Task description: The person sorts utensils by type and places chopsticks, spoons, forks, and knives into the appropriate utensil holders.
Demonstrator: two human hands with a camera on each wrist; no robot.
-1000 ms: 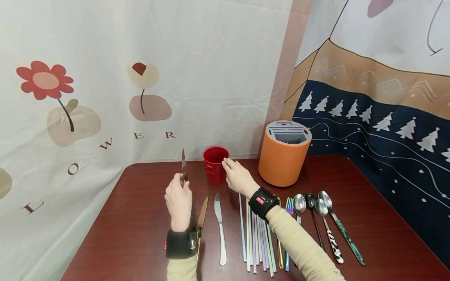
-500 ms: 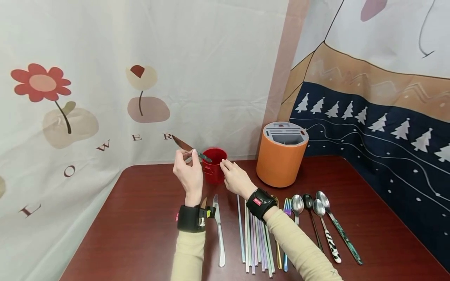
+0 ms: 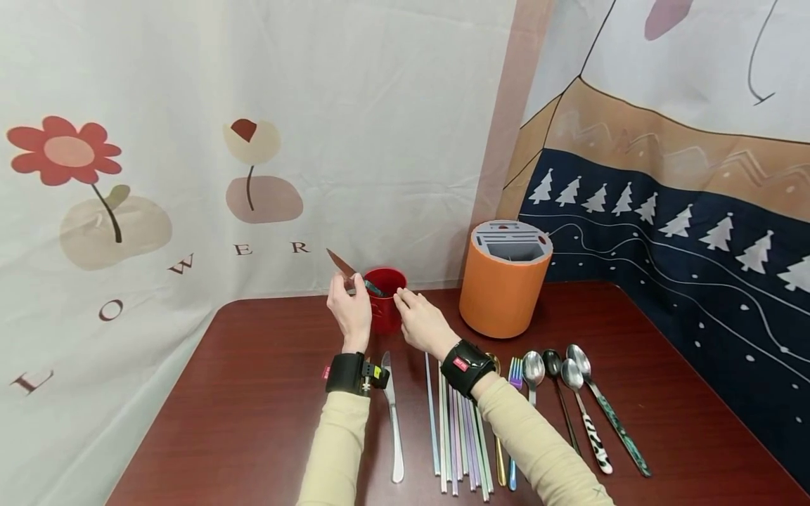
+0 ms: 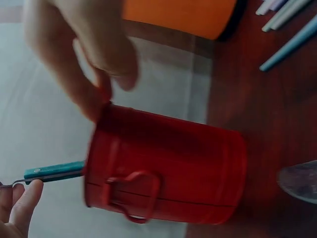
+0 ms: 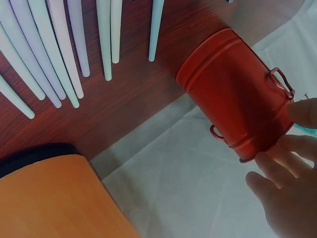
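My left hand (image 3: 351,313) pinches a knife (image 3: 342,263) near where blade and handle meet. The blade slants up and to the left, and the teal handle (image 4: 54,171) dips past the rim of a small red bucket (image 4: 168,163) with little side handles. My right hand (image 3: 425,323) holds that bucket by its rim, thumb and fingers around the edge in the right wrist view. The bucket stands upright at the back of the table. The handle's end is hidden inside it.
An orange cutlery holder (image 3: 503,295) with a grey slotted top stands right of the bucket. A table knife (image 3: 394,429), several chopsticks (image 5: 64,49), a fork (image 3: 515,372) and several spoons (image 3: 574,376) lie in front. A printed cloth (image 3: 380,140) hangs behind the table.
My left hand has moved right and up to the bucket and turned the knife from upright to slanting, its handle now lowered inside the rim. My right hand has stayed at the rim.
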